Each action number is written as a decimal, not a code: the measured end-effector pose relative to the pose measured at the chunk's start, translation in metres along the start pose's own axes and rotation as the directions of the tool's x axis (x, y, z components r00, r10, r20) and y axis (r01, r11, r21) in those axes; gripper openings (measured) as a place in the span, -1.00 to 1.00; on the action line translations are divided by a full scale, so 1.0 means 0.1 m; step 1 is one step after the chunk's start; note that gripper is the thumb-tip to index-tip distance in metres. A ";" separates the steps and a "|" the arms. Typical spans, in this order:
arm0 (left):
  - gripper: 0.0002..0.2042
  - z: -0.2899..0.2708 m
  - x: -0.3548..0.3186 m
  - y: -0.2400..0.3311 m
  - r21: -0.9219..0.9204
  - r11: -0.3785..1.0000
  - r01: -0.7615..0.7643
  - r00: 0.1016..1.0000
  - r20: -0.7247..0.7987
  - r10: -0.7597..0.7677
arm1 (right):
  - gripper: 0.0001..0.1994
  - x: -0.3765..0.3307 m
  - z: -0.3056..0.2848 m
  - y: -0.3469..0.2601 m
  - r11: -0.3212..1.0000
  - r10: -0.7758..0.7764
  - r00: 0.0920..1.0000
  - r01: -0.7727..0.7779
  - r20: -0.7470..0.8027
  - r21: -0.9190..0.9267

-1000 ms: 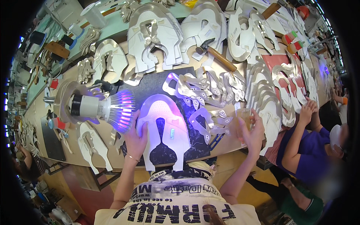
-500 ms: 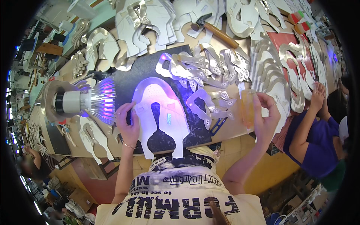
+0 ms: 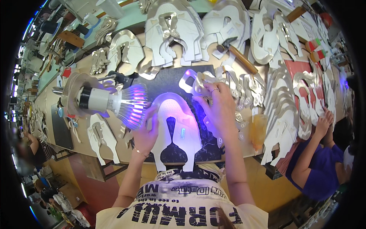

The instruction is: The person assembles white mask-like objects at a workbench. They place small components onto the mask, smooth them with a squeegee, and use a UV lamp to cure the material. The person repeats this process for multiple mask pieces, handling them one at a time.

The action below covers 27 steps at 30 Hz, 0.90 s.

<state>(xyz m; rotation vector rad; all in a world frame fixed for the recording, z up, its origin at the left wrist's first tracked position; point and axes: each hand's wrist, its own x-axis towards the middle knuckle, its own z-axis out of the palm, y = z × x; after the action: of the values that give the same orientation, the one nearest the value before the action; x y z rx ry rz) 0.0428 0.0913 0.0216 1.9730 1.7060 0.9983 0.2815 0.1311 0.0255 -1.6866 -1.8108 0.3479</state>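
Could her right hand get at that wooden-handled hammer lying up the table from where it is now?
Probably yes. The right hand rests on small silvery cut-out pieces, and the wooden-handled hammer lies in the open just beyond, on top of flat white shoe-shaped pieces. Nothing stands between them.

Shoe-upper piece (image 3: 176,128) lies ctr on mat (image 3: 173,82), mat on desk (image 3: 51,105). Lamp (image 3: 108,103) at 9 o'clock of piece. Small cut parts (image 3: 228,86) at 2 o'clock. Hammer (image 3: 236,53) at 1 o'clock, behind them. Stacked pieces (image 3: 173,30) at 12, far edge.
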 end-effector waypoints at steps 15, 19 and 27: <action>-0.78 0.86 1.26 0.03 -0.077 0.982 -0.172 0.931 0.314 0.188 | -0.54 0.22 0.16 -0.09 0.996 -0.016 1.000 0.016 0.009 -0.085; -0.87 0.70 1.25 0.03 -0.292 0.955 0.057 0.879 0.468 0.091 | -0.52 0.31 0.15 -0.04 0.984 0.175 0.980 -0.172 0.092 -0.041; -0.91 0.62 0.99 0.33 -0.411 0.910 0.055 0.901 0.413 0.133 | -0.75 0.37 0.11 0.06 0.998 0.059 0.998 -0.059 0.020 0.000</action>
<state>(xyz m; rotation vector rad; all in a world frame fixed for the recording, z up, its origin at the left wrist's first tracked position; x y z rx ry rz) 0.1126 0.1906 0.0280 1.7795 1.1072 0.7742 0.2806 0.1696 0.0233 -1.7448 -1.7783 0.3918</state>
